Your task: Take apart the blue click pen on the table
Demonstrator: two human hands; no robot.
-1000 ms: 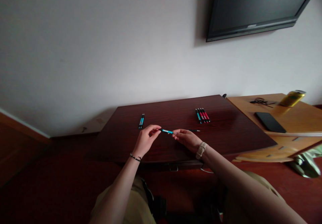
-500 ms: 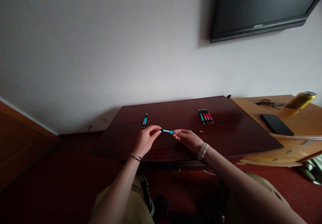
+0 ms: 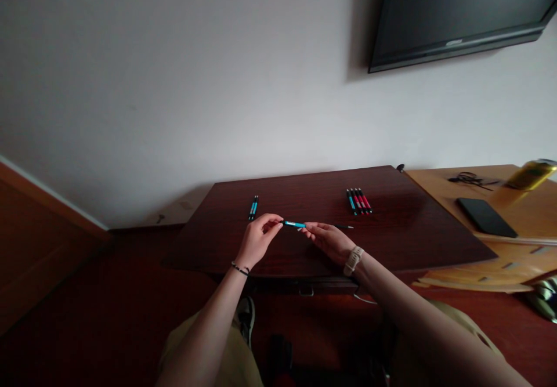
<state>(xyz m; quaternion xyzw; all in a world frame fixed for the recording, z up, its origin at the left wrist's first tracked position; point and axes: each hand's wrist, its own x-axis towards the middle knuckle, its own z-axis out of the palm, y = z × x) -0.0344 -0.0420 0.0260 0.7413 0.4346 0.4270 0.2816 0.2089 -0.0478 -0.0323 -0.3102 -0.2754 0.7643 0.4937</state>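
Note:
Both my hands hold one blue pen (image 3: 295, 224) level above the dark wooden table (image 3: 404, 230). My left hand (image 3: 259, 238) pinches its left end and my right hand (image 3: 326, 240) pinches its right end. A thin dark pen part (image 3: 343, 226) lies on the table just right of my right hand. Two blue pens (image 3: 253, 208) lie side by side at the back left. A row of several pens (image 3: 358, 200), one blue and the others red, lies at the back right.
A lighter wooden desk (image 3: 526, 213) adjoins on the right with a black phone (image 3: 486, 216), a yellow can (image 3: 530, 174) and a tangled black cable (image 3: 470, 178). A dark screen (image 3: 461, 10) hangs on the white wall above.
My hands keep the same grip on the blue pen. The view has shifted slightly, so everything sits a little further right in the picture.

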